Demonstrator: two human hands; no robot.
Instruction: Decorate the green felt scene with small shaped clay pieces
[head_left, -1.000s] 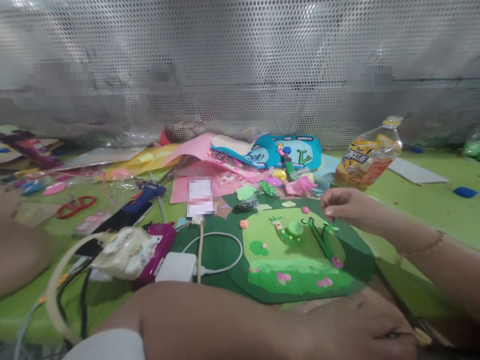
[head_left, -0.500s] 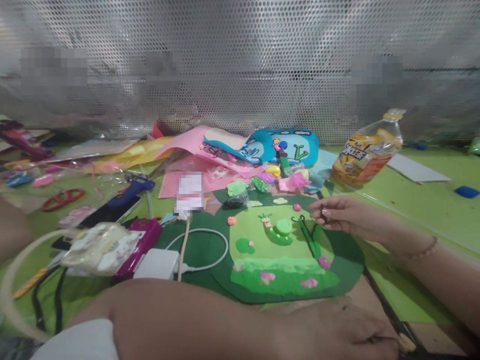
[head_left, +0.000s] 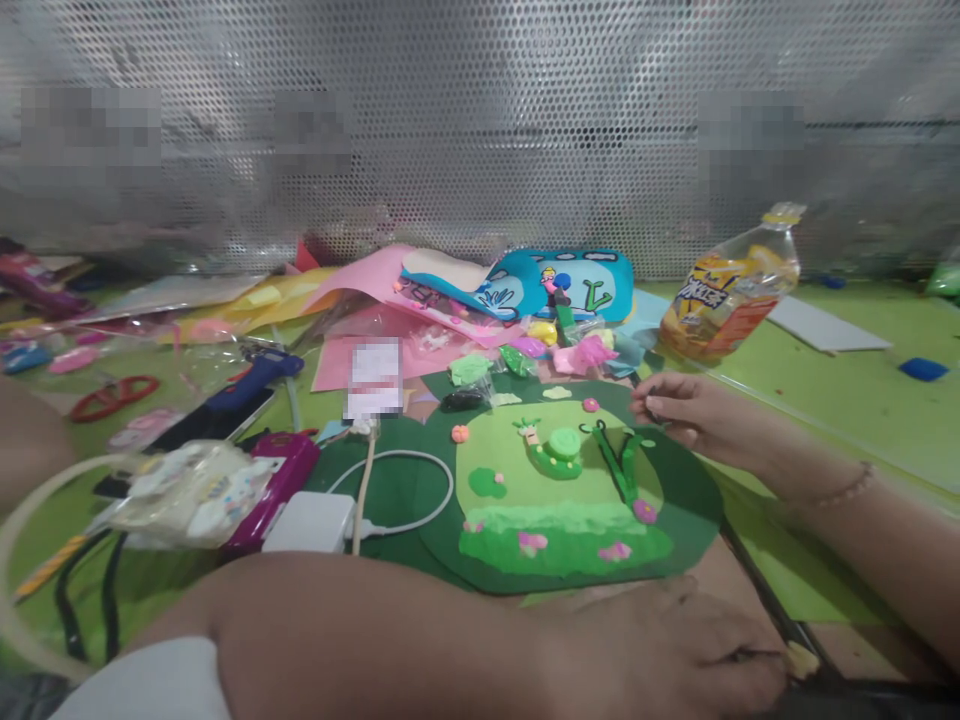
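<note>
A green paper scene lies before me, with a clay snail, small flowers and a green V-shaped stem with black curls on it. My right hand hovers by its upper right edge, thumb and fingers pinched on a small dark piece that is blurred. The fingertips are close above the stem, apart from it. Across the near edge lies my left hand, fingers curled. A small pale lump shows at its fingertips; I cannot tell what it is or whether it is held.
Behind the scene lie bags of coloured clay and a blue picture. A drink bottle stands at the right. To the left are a glue gun, red scissors, a white charger with cables, and a perforated metal screen behind.
My right hand has drawn a little right and away from the stem, uncovering its right-hand tip. My left hand stays on the near edge. The whole view has shifted slightly.
</note>
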